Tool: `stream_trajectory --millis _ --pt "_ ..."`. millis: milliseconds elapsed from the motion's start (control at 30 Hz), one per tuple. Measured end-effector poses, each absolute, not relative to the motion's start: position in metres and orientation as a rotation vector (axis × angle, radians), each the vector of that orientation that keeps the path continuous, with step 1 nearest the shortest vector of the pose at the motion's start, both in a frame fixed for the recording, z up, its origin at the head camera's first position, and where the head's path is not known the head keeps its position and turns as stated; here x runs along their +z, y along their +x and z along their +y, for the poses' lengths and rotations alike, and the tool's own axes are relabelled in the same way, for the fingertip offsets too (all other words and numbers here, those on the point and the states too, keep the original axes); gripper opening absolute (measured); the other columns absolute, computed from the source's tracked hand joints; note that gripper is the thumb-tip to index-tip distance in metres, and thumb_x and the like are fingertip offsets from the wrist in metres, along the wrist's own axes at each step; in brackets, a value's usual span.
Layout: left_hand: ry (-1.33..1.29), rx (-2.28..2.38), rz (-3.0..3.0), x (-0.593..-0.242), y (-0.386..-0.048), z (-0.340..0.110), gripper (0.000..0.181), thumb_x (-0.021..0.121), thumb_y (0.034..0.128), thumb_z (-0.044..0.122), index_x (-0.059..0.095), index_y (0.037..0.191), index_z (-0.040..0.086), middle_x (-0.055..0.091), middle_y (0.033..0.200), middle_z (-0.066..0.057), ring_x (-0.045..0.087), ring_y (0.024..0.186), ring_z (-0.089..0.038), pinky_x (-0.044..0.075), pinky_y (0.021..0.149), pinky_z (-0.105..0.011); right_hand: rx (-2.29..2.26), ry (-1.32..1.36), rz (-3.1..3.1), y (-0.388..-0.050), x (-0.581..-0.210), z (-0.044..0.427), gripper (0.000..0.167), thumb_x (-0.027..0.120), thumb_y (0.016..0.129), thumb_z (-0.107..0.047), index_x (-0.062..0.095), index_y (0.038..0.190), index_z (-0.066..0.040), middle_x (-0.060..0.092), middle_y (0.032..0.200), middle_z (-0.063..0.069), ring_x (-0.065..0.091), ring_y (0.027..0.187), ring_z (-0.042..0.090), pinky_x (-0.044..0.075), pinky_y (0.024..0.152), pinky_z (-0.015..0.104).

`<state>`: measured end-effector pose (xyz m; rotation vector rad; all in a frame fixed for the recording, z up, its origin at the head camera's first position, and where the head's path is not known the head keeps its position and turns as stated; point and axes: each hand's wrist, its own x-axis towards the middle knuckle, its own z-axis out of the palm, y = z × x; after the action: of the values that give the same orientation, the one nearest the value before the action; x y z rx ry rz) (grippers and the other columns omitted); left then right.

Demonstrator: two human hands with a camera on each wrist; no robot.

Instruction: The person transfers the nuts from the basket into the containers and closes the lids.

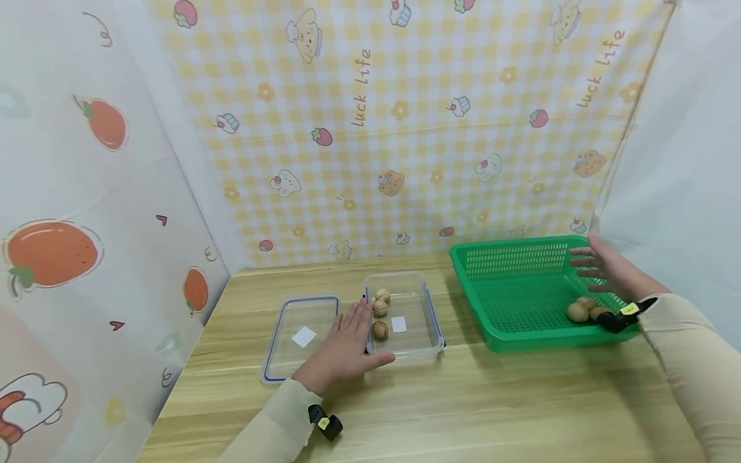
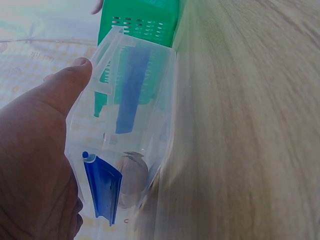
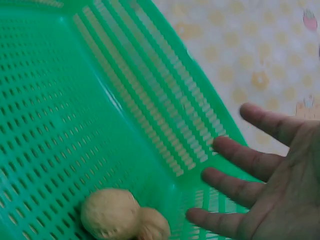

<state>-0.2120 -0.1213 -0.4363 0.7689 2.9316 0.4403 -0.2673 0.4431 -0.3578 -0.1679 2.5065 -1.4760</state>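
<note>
Tan, seamed, roundish walnuts point(image 1: 379, 308) sit in a clear box point(image 1: 415, 301) mid-frame — left grip point(image 1: 349, 342) and right grip point(image 1: 613, 267) both released.

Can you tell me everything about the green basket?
The green basket looks like plastic: rectangular and shallow, with a raised rim, slotted walls and a floor full of little holes. It sits upright on the table, to the right of the clear box. Some walnuts lie inside, towards its near right corner. The right hand is at its right side; I can't tell if they touch.
</note>
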Motion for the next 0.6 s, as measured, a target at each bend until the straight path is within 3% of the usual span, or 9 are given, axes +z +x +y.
stream_trajectory --millis 100,300,467,600 --pt "0.768 0.442 2.930 -0.437 -0.212 -0.121 0.113 0.045 0.0893 0.080 0.003 0.163 0.006 -0.002 0.170 -0.011 -0.002 0.156 -0.029 0.005 0.123 -0.055 -1.403 -0.115 2.439 -0.271 -0.362 0.453 0.096 -0.004 0.099 -0.066 -0.004 0.155 0.013 0.001 0.155 0.045 0.004 0.138 0.068 0.026 0.101 0.080" --pt "0.773 0.430 2.919 -0.436 -0.210 -0.121 0.115 0.041 0.0876 0.084 -0.001 0.163 0.007 -0.004 0.169 -0.010 -0.003 0.156 -0.028 0.004 0.123 -0.054 -1.252 -0.050 2.348 -0.276 -0.367 0.467 0.094 -0.003 0.101 -0.064 -0.010 0.154 0.013 -0.005 0.155 0.045 0.002 0.138 0.068 0.044 0.095 0.070" --pt "0.773 0.439 2.918 -0.434 -0.208 -0.120 0.117 0.040 0.0865 0.086 0.000 0.163 0.007 -0.003 0.170 -0.011 -0.005 0.156 -0.026 0.004 0.123 -0.054 -1.066 -0.081 2.377 -0.282 -0.369 0.469 0.088 0.008 0.106 -0.058 -0.006 0.153 0.015 0.001 0.154 0.045 0.010 0.139 0.066 0.048 0.092 0.065" --pt "0.777 0.450 2.919 -0.435 -0.209 -0.120 0.116 0.041 0.0873 0.084 0.001 0.163 0.006 -0.003 0.170 -0.011 -0.006 0.155 -0.025 0.004 0.123 -0.054 -0.948 -0.111 2.429 -0.282 -0.369 0.464 0.084 0.027 0.110 -0.048 0.002 0.151 0.020 0.010 0.152 0.048 0.023 0.135 0.067 0.051 0.091 0.060"
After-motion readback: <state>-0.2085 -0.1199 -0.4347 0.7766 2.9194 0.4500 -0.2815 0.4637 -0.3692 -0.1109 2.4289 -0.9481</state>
